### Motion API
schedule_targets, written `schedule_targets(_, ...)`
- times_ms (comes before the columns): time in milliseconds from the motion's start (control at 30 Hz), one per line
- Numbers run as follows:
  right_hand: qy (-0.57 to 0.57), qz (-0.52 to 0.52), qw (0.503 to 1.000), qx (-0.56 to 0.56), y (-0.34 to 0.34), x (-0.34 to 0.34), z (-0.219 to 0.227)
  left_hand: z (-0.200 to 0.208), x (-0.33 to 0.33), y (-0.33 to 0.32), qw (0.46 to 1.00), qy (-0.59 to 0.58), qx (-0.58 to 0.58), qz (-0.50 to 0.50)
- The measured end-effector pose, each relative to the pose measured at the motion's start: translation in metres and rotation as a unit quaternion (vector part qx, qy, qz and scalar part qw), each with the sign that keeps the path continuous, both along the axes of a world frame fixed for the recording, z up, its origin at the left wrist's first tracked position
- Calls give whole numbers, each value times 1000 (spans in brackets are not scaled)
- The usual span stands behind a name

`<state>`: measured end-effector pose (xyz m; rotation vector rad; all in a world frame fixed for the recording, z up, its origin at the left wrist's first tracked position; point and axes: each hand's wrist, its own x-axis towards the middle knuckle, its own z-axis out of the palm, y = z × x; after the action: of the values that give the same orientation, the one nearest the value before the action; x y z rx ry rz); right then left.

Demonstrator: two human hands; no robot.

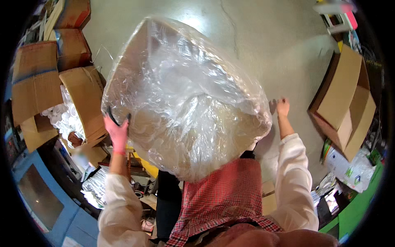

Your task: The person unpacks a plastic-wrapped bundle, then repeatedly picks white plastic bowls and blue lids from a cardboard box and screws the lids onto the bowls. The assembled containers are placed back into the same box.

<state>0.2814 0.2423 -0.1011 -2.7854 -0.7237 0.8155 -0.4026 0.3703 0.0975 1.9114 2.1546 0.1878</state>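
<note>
- The box [132, 76] is right in front of me, mouth up toward my face; its base is hidden, so I can't tell what bears it.
- A clear liner [193, 109] covers its inside and laps over the rim, probably so that the film won't slump inward.
- My left hand [117, 132], in a pink glove with dark fingertips, is at the box's left edge, thumb and fingers spread wide against the film; I'd guess that steadies box and liner together.
- My right hand [283, 108] is bare, off to the right and apart from the box, fingers curled in narrow; whether they hold anything I can't tell.
- My apron [222, 191] meets the box's near side, which may help brace it.
- Left, an open carton [84, 96] has white rolls [70, 113] inside, likely boxed to stop them scattering.
- Right, another carton [339, 99] lies on the floor [284, 45], flaps open, near a white-and-green bag [349, 168].
</note>
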Motion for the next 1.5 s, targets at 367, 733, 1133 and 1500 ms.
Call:
schedule_targets(367, 211, 487, 846, -54, 344, -284, 167, -67, -94, 116, 986, -73, -129, 78)
schedule_targets(733, -63, 654, 679, 327, 321, -416, 219, -76, -166, 63, 986, -49, -127, 100)
schedule_targets(1133, 522, 147, 822, 174, 296, -624, 71, -16, -138, 45, 983, -26, 135, -120)
schedule_targets(1500, 52, 664, 720, -194, 210, -484, -56, -156, 15, 181, 878, -245, -122, -392)
